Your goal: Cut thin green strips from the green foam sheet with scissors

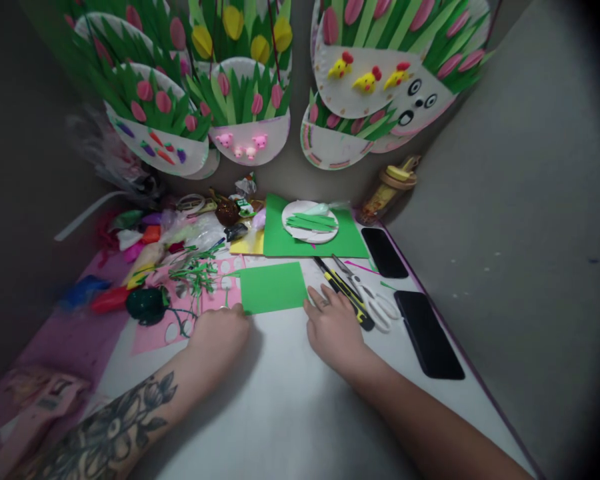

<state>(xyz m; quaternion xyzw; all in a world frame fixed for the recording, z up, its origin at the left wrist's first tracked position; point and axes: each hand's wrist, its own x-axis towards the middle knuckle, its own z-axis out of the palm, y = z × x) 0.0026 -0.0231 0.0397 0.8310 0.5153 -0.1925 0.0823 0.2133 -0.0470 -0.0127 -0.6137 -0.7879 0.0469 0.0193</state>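
Note:
A small sheet of green paper (274, 288) lies flat on the white tabletop in front of me. My left hand (221, 335) is curled closed at its lower left corner, the fingertips mostly hidden under the knuckles. On the other side, my right hand (336, 328) rests with fingers spread, its fingertips at the paper's lower right edge. Just beyond that hand lie a yellow-and-black box cutter (351, 293) and white-handled scissors (375, 303), both apart from the paper.
Behind, a white paper plate (290, 208) with green strips sits on larger green paper (275, 233). Two black phones (429, 333) lie right, near a lidded jar (385, 193). Balloons and craft bits (147, 305) crowd the left. Decorated plate pockets (253, 143) hang on the wall.

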